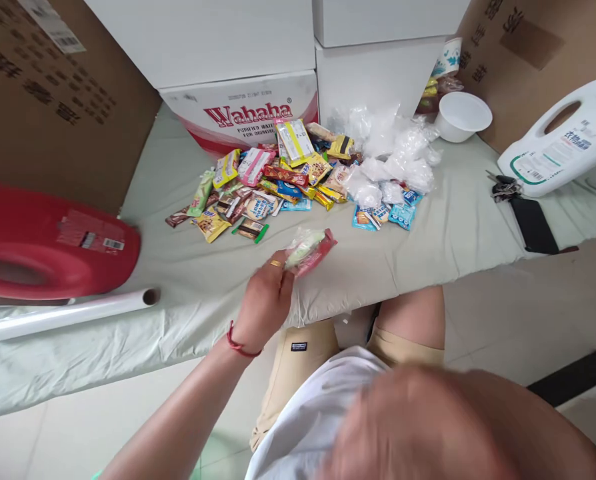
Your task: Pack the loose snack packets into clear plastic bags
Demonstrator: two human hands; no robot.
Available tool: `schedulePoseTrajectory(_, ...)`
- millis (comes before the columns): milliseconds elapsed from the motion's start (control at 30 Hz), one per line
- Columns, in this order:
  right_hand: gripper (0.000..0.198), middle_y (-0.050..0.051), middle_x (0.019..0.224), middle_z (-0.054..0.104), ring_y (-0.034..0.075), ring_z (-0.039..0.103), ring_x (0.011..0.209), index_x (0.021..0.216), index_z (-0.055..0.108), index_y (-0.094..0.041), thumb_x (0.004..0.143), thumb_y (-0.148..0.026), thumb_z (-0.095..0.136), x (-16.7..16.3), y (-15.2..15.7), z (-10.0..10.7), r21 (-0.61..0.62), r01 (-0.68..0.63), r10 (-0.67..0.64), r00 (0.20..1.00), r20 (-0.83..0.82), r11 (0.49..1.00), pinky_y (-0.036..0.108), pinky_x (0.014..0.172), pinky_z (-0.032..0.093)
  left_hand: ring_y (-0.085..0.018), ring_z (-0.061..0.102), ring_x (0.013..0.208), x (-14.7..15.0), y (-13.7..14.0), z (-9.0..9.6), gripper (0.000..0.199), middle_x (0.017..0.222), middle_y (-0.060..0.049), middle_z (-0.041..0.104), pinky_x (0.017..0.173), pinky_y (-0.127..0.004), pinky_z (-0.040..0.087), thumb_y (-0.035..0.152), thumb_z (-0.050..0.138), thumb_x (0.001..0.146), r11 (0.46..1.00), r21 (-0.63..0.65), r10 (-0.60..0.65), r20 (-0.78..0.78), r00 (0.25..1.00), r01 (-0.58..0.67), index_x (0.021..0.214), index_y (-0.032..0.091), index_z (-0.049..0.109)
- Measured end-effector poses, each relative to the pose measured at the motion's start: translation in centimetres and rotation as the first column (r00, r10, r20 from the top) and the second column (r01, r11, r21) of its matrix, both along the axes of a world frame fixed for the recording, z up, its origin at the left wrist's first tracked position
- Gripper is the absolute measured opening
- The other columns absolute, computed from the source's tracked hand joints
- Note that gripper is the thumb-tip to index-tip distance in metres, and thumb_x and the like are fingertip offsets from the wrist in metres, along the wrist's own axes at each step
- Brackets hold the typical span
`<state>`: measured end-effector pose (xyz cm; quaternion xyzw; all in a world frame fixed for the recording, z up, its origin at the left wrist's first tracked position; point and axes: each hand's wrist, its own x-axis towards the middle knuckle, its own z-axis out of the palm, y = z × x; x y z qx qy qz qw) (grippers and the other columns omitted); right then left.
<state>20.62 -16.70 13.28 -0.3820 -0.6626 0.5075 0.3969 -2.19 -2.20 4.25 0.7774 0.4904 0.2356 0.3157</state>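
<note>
My left hand (267, 293), with a ring and a red cord at the wrist, is closed on a clear plastic bag (305, 248). Through the film show a pale green snack packet and a red one. The bag is held just above the cloth near the front edge. My right hand (418, 427) is raised close to the camera at the lower right, smeared by motion, and its fingers cannot be made out. Beyond the left hand lies a heap of small wrapped snacks (263, 180) in several colours. Crumpled clear plastic bags (393, 157) lie against the heap's right side.
White boxes (238, 40) and a Wahaha carton (248, 110) stand behind the heap. At the left are a red jug (53, 233) and a film roll (78, 313). To the right are a white tub (463, 117), a detergent bottle (568, 137), keys (505, 187) and a black phone (534, 223).
</note>
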Motion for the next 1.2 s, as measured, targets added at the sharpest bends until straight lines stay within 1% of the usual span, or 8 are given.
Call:
schedulePoseTrajectory(67,0.033,0.0,0.123,0.075,0.022,0.069,0.12,0.13,0.071,-0.04,0.1,-0.049,0.06,1.0,1.1,-1.8,-0.062,0.223,-0.225,0.974,-0.035,0.973,0.038,0.102,0.057,-0.026,0.067,0.098,0.4,-1.3,1.2,0.035,0.108,-0.01,0.075,0.087,-0.037,0.05,0.043,0.053,0.101,0.95,-0.293,0.006,0.372,0.928,0.111,0.124,0.019,0.063)
schedulePoseTrajectory(167,0.051,0.009,0.14,0.067,0.025,0.061,0.129,0.136,0.067,-0.031,0.095,-0.061,0.065,1.4,3.6,-6.1,-0.268,0.496,-0.552,0.806,-0.211,0.826,0.041,0.106,0.054,-0.025,0.069,0.098,1.8,-3.3,1.4,0.045,0.108,-0.009,0.076,0.084,-0.035,0.051,0.051,0.069,0.091,0.745,-0.56,0.161,0.678,0.717,0.362,0.124,0.021,0.066)
schedulePoseTrajectory(267,0.089,0.009,0.15,0.059,0.031,0.055,0.138,0.146,0.059,-0.033,0.071,-0.074,0.082,0.6,5.0,-10.0,-0.471,0.219,-0.448,0.77,-0.454,0.854,0.046,0.108,0.052,-0.027,0.07,0.1,3.5,-4.6,0.3,0.045,0.104,-0.009,0.077,0.084,-0.036,0.053,0.05,0.081,0.082,0.556,-0.67,0.285,0.709,0.645,0.491,0.114,0.02,0.071)
schedulePoseTrajectory(367,0.081,0.009,0.132,0.071,0.03,0.068,0.118,0.137,0.065,-0.03,0.067,-0.058,0.093,-0.7,5.2,-11.6,-0.569,0.017,-0.392,0.74,-0.546,0.822,0.045,0.099,0.056,-0.028,0.071,0.102,5.0,-5.0,-0.6,0.045,0.103,-0.01,0.078,0.086,-0.037,0.053,0.049,0.086,0.078,0.488,-0.701,0.341,0.701,0.626,0.52,0.108,0.018,0.073)
schedulePoseTrajectory(667,0.041,0.002,0.09,0.075,0.018,0.067,0.081,0.108,0.076,-0.022,0.075,-0.044,0.09,-1.1,5.1,-12.5,-0.691,0.212,-0.625,0.654,-0.425,0.691,0.031,0.079,0.055,-0.026,0.069,0.103,7.5,-4.9,-2.4,0.043,0.1,-0.007,0.076,0.088,-0.036,0.053,0.046,0.087,0.073,0.501,-0.747,0.425,0.652,0.628,0.436,0.103,0.019,0.073)
schedulePoseTrajectory(933,0.041,0.003,0.102,0.077,0.019,0.067,0.09,0.112,0.076,-0.022,0.081,-0.047,0.086,1.2,3.7,-12.7,-0.601,0.428,-0.685,0.668,-0.292,0.675,0.03,0.084,0.055,-0.024,0.065,0.095,8.9,-4.9,-4.9,0.035,0.099,-0.008,0.073,0.085,-0.036,0.052,0.048,0.074,0.085,0.653,-0.695,0.194,0.536,0.821,0.3,0.098,0.016,0.072)
schedulePoseTrajectory(1100,0.048,0.005,0.097,0.079,0.021,0.072,0.081,0.105,0.075,-0.022,0.069,-0.047,0.094,8.3,4.3,-11.9,-0.616,0.637,-0.872,0.453,-0.185,0.463,0.036,0.078,0.06,-0.028,0.065,0.114,5.7,-2.7,-5.4,0.03,0.125,-0.013,0.066,0.09,-0.041,0.056,0.046,0.056,0.094,0.947,-0.321,0.105,0.308,0.946,-0.001,0.105,0.021,0.071)
schedulePoseTrajectory(1200,0.05,0.006,0.098,0.079,0.022,0.073,0.08,0.105,0.074,-0.022,0.065,-0.046,0.094,16.1,6.7,-10.9,-0.494,0.814,-0.948,0.309,-0.079,0.306,0.037,0.074,0.062,-0.033,0.062,0.123,0.6,-1.0,-6.9,0.03,0.128,-0.015,0.064,0.103,-0.053,0.053,0.044,0.054,0.096,0.985,0.057,0.157,0.116,0.981,-0.164,0.11,0.022,0.069)
